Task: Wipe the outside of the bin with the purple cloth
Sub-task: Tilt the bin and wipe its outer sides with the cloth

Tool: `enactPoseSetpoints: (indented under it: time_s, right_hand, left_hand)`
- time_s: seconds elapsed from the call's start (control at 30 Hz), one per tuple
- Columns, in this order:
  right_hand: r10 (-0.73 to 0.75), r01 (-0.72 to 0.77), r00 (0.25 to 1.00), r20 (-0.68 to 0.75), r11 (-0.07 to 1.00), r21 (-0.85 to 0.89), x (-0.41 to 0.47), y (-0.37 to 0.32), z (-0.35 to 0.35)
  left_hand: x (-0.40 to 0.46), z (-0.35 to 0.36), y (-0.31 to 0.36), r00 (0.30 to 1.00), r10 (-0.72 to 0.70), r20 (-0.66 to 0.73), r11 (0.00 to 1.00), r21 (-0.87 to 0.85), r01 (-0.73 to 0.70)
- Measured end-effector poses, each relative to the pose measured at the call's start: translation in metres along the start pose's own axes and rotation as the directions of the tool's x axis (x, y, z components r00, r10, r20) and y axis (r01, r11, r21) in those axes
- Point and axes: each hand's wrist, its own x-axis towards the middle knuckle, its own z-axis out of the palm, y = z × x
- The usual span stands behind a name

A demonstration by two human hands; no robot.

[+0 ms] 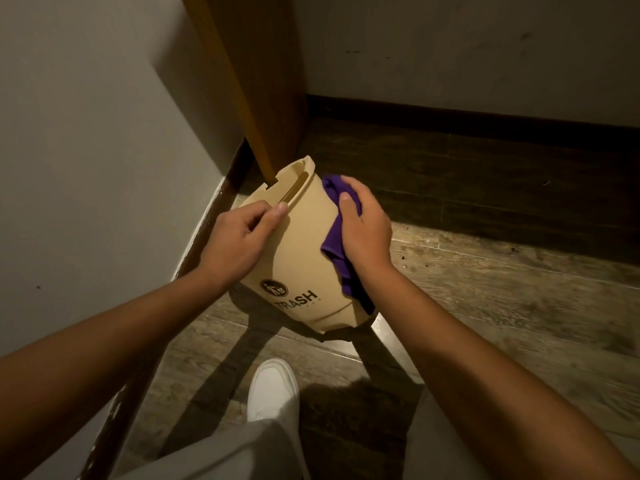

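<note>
A beige plastic bin (304, 251) with a black "TRASH" print is tilted over, its rim pointing away toward the door and its base toward me, above the wooden floor. My left hand (239, 237) grips the bin's left side near the rim. My right hand (363, 226) presses a purple cloth (334, 244) flat against the bin's right side. The cloth hangs down along that side toward the base. The bin's far side is hidden.
A white wall (86, 150) with a dark skirting runs along the left. A wooden door edge (249, 81) stands just behind the bin. Dark wood floor (485, 271) spreads to the right. My white shoe (273, 389) rests below the bin.
</note>
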Motion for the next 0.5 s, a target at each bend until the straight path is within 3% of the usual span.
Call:
enactPoseSetpoints:
  time_s: [0.1, 0.27, 0.4, 0.5]
  right_hand:
    - [-0.068, 0.069, 0.997, -0.022, 0.995, 0.075, -0.014, -0.020, 0.012]
    - [-0.130, 0.134, 0.984, -0.119, 0.991, 0.027, -0.045, -0.028, 0.038]
    - [-0.291, 0.273, 0.950, -0.115, 0.950, -0.150, -0.079, -0.014, 0.070]
    - [-0.313, 0.267, 0.941, -0.127, 0.920, -0.288, -0.078, -0.001, 0.078]
  left_hand:
    - [0.003, 0.003, 0.005, 1.000, -0.001, 0.007, 1.000, 0.019, 0.001]
    - [0.011, 0.004, 0.011, 1.000, 0.011, -0.014, 0.999, -0.040, -0.011]
    - [0.021, 0.001, 0.014, 0.999, 0.004, -0.052, 0.994, -0.104, -0.009]
    - [0.025, 0.001, 0.016, 0.999, 0.004, -0.041, 1.000, -0.026, -0.005]
